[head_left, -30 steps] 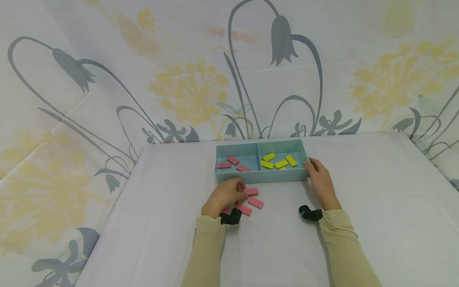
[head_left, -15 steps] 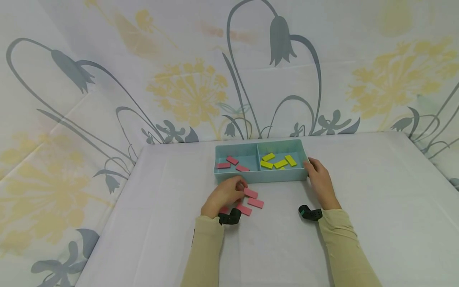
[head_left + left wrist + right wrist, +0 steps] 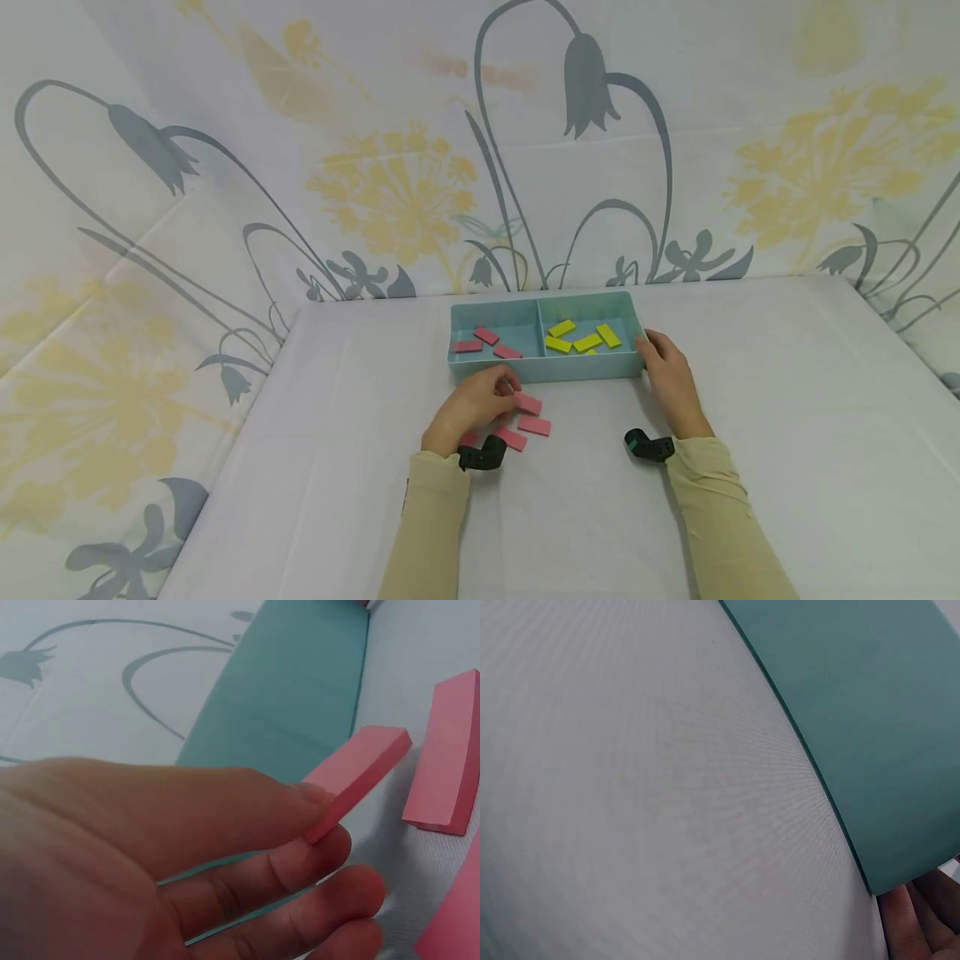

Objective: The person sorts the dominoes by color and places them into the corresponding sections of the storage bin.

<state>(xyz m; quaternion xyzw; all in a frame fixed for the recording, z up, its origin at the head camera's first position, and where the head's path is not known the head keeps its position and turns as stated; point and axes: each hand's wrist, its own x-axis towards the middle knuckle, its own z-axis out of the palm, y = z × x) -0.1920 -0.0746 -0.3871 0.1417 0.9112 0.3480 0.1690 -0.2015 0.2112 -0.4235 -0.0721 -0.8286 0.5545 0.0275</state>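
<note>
My left hand [image 3: 474, 405] pinches a pink block [image 3: 361, 766] between thumb and index finger, just in front of the two-part light blue box [image 3: 547, 369]. The other fingers curl loosely below it in the left wrist view. More pink blocks [image 3: 534, 426] lie on the cloth beside and below this hand, one partly hidden by the wrist. At the box's right end, my right hand [image 3: 673, 379] grips the corner with the thumb near the rim. Only a few of its fingers [image 3: 904, 922] show in the right wrist view, against the box's end.
Three pink blocks [image 3: 486, 335] lie in the box's left compartment. Several yellow blocks [image 3: 587, 342] lie in the right one, past a divider [image 3: 541, 329]. A white cloth [image 3: 337, 467] covers the table, and a flower-patterned curtain [image 3: 420, 100] hangs behind the box.
The pink block at my left fingertips has turned and shifted slightly right, and the left hand moved slightly with it. The right hand and the box stay where they were.
</note>
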